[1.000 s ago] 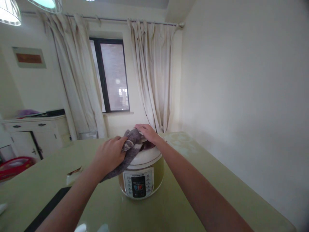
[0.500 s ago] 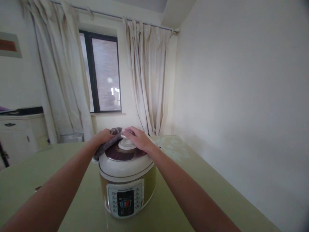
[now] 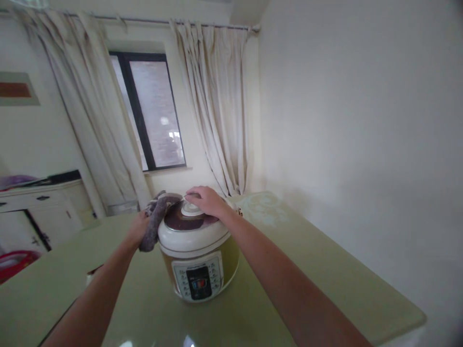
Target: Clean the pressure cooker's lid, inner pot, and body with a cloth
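An electric pressure cooker [image 3: 197, 243] with a white lid, a dark glossy top and a front control panel [image 3: 198, 279] stands upright on the table. My left hand [image 3: 142, 225] is closed around a grey-brown cloth [image 3: 155, 225] at the left side of the lid; its fingertips are partly hidden by the cloth. Across the pale round lid knob [image 3: 191, 209] lies my right hand [image 3: 207, 200], fingers curled over it and gripping the top.
A pale green table [image 3: 311, 260] spreads around the cooker, meeting the wall on the right. Behind my left forearm lies a small dark-and-white object [image 3: 94, 271], mostly hidden. Farther left are a red basin [image 3: 21, 262] and a white cabinet [image 3: 54, 207].
My left hand has moved with the cloth from the lid's upper left down to its left side. My right hand stays on the knob. The view has tilted and shifted.
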{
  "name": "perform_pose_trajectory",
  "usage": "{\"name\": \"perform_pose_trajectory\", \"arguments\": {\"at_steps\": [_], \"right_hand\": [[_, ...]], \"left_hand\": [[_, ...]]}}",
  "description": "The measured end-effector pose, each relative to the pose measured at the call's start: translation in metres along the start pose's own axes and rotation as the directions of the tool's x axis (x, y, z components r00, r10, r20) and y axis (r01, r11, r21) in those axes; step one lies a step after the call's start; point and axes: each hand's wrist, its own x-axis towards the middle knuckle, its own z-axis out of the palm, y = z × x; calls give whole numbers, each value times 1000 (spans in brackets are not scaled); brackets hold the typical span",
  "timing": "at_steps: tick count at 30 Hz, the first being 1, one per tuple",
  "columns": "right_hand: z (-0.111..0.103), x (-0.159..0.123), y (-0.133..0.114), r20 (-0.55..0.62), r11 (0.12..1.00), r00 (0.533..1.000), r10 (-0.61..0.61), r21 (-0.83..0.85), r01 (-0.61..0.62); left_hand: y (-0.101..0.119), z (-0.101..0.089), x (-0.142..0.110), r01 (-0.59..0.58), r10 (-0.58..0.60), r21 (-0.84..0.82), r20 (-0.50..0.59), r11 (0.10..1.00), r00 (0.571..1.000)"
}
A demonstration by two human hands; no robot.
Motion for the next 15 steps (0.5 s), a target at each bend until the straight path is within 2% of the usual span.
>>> {"name": "perform_pose_trajectory", "arguments": {"at_steps": [2, 4, 6, 7, 9, 10, 12, 15], "right_hand": [[2, 2, 1, 0, 1000, 1000, 15, 0, -15], [4, 4, 3, 3, 999, 999, 33, 15, -33], [5, 5, 6, 12, 999, 999, 38, 36, -39], [5, 6, 7, 19, 998, 999, 42, 46, -43], [3, 8, 8, 40, 995, 998, 58, 73, -61], [0, 9, 8, 53, 994, 996, 70, 84, -74], [-7, 13, 4, 96, 993, 991, 94, 68, -100], [-21, 22, -8, 197, 993, 975, 100, -77, -86]], "left_hand": [[4, -2, -34, -5, 5, 7, -100, 1000, 995], [15, 0, -72, -83, 83, 10, -257, 996, 963], [34, 4, -106, -275, 274, 44, -314, 961, 909], [45, 7, -120, -397, 404, 88, -311, 913, 860], [70, 13, -138, -589, 617, 184, -238, 787, 750], [83, 15, -143, -645, 684, 232, -190, 728, 704], [107, 20, -146, -707, 761, 314, -84, 633, 644], [139, 31, -141, -790, 821, 366, 110, 491, 561]]}}
